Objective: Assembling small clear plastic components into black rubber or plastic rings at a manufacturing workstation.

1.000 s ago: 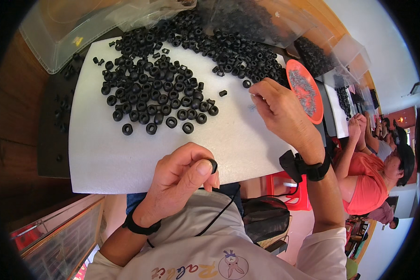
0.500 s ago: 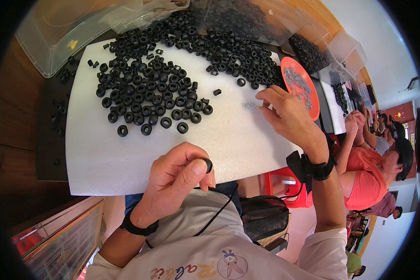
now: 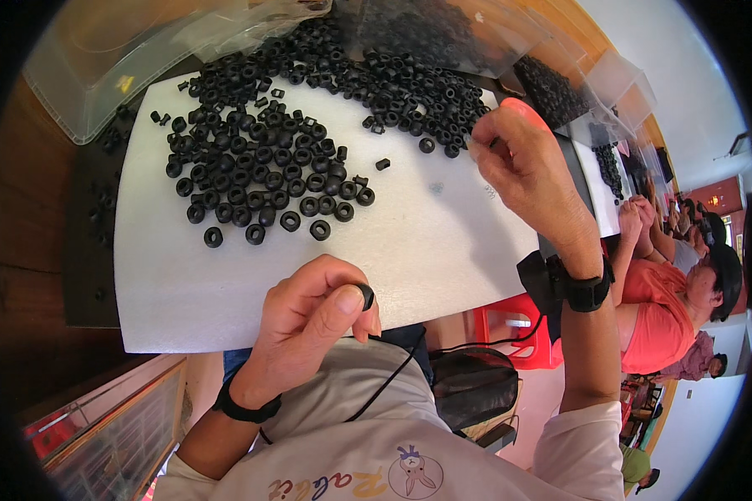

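Worktop (image 3: 426,259) strewn with black rings (image 3: 290,221)
Black piece (image 3: 366,295) pinched by left hand (image 3: 309,317) — easily dropped if loosened; right hand (image 3: 535,175) curled, contents unclear.

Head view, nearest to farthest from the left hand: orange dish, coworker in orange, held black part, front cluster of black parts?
1. Held black part, pinched in the left hand.
2. Front cluster of black parts, ahead on the white sheet.
3. Orange dish, ahead and right, partly behind the right hand.
4. Coworker in orange, far right.
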Motion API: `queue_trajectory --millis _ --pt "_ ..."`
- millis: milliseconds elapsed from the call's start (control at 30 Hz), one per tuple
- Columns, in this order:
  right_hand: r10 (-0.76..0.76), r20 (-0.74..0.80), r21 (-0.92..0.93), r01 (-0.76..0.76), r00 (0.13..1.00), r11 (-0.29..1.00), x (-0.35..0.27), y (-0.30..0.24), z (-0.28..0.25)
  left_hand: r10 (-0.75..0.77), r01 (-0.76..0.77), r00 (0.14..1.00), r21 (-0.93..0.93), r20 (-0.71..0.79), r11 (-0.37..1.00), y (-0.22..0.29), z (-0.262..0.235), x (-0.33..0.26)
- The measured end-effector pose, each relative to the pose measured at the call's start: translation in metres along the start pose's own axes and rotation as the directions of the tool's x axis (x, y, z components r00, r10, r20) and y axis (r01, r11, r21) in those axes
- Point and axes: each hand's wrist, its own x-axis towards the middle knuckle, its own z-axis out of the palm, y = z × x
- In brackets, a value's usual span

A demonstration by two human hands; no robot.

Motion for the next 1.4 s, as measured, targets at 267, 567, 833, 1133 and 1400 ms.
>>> queue_trajectory --millis 267,567,833,1133,1400 --pt "-0.191 0.008 0.011 0.191 0.982 0.982 0.001 0.009 0.024 -0.011 0.011 1.000 0.003 0.003 1.000 0.001 0.000 0.000" --pt "-0.106 0.115 0.028 0.103 0.988 0.994 -0.011 0.011 0.028 -0.002 0.003 1.000 -0.017 0.017 1.000 0.000 -0.001 -0.001" --pt "-0.182 -0.007 -0.025 0.182 0.983 0.983 -0.006 -0.003 0.005 -0.003 0.003 1.000 0.010 0.024 1.000 0.001 -0.001 -0.001" --pt "-0.137 0.123 -0.108 0.151 0.983 0.983 0.001 -0.003 0.027 -0.008 0.008 1.000 -0.021 0.001 1.000 0.001 -0.001 -0.003" --pt "-0.091 0.160 -0.035 0.098 0.983 0.995 0.000 -0.003 0.036 0.026 -0.028 0.999 0.094 0.028 0.995 0.002 -0.004 0.001"
